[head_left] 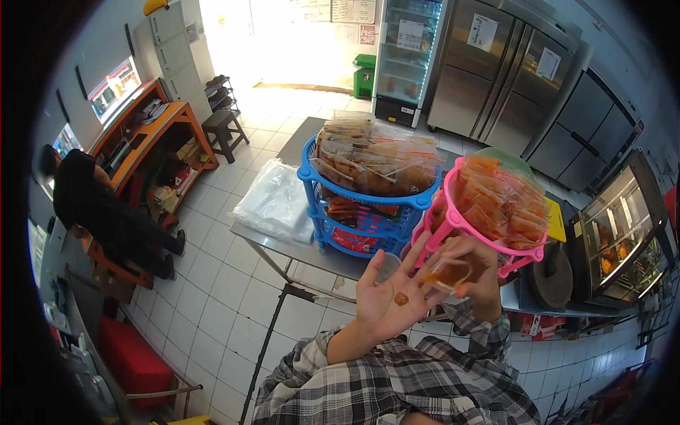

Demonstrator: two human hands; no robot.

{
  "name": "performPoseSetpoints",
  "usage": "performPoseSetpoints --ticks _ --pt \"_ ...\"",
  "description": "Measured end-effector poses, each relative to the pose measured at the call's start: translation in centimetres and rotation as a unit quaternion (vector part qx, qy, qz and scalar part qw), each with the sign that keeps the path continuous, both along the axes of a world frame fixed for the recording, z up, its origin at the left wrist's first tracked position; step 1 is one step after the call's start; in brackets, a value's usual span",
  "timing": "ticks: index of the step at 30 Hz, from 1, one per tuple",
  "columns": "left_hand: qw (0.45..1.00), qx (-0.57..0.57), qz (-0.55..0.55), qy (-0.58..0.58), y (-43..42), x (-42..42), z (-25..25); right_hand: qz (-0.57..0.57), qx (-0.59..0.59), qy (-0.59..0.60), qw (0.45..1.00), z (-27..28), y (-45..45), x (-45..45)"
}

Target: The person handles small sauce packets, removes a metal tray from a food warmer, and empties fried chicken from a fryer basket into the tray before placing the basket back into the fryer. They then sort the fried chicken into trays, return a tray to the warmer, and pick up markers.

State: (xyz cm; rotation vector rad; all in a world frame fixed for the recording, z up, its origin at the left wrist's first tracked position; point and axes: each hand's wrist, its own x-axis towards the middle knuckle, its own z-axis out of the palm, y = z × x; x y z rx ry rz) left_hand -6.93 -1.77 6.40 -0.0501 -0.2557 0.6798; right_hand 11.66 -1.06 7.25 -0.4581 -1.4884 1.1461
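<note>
Right hand (482, 273): pinched a small clear container (449, 275) of amber-brown liquid, just right of and below the frame's centre, in front of the pink basket (454, 218).
Left hand (386, 308): lay spread wide, palm up, with a brown spot (401, 299) on the palm; whether its fingertips touched the container could not be told.
Spill risk: a tilt or hard squeeze could have sent liquid over the palm or plaid sleeves (354, 382).
Slip risk: wet fingers could have loosened the pinch, dropping the container to the floor.
Packets: filled clear bags (375, 159) rose above the blue basket's (423, 201) rim at upper centre; a knock could have toppled some.
Surface: a steel table (301, 138) bore both baskets, with flat plastic bags (275, 202) left of the blue one.
Floor: pale square tiles (212, 283) ran across the lower left.
Room: a person in black (81, 188) stood at an orange desk (180, 117), far left; a glass-door fridge (409, 64) and steel cabinets (489, 78) stood along the top right, a lit display case (623, 234) at right.
</note>
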Motion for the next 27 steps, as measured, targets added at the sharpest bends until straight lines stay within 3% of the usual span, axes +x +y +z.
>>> performPoseSetpoints --ticks 6,11,13,14,16,18,22,25,27 --pt "1.0 -0.005 -0.003 0.03 -0.1 0.2 2.3 -0.082 -0.007 0.239 0.967 0.0 -1.4 0.2" --pt "0.998 0.002 -0.062 0.033 -1.1 -0.4 6.6 -0.149 0.008 0.311 0.939 0.3 -3.3 2.7" --pt "0.995 0.048 -0.084 0.037 -2.5 -0.5 10.1 -0.184 -0.002 0.338 0.923 -0.7 -4.0 4.1" --pt "0.992 0.041 -0.112 0.034 -3.7 -0.7 12.4 -0.12 0.022 0.318 0.94 -1.6 -3.7 5.8" --pt "0.985 0.03 -0.168 0.026 -6.2 -0.9 15.8 -0.172 0.001 0.333 0.927 -1.0 -4.5 4.9" --pt "0.977 0.187 -0.1 -0.026 -6.5 -0.3 15.6 -0.202 -0.019 0.341 0.918 -1.9 -5.1 5.2" --pt "0.891 0.434 0.007 -0.134 -6.8 2.1 15.3 -0.221 -0.053 0.376 0.899 -3.3 -5.0 5.8" --pt "0.877 0.459 -0.01 -0.14 -6.1 2.9 15.6 -0.271 -0.077 0.387 0.878 -4.4 -3.9 5.9" --pt "0.872 0.474 -0.01 -0.119 -5.3 2.7 16.5 -0.205 -0.074 0.398 0.891 -6.5 -3.0 6.9"
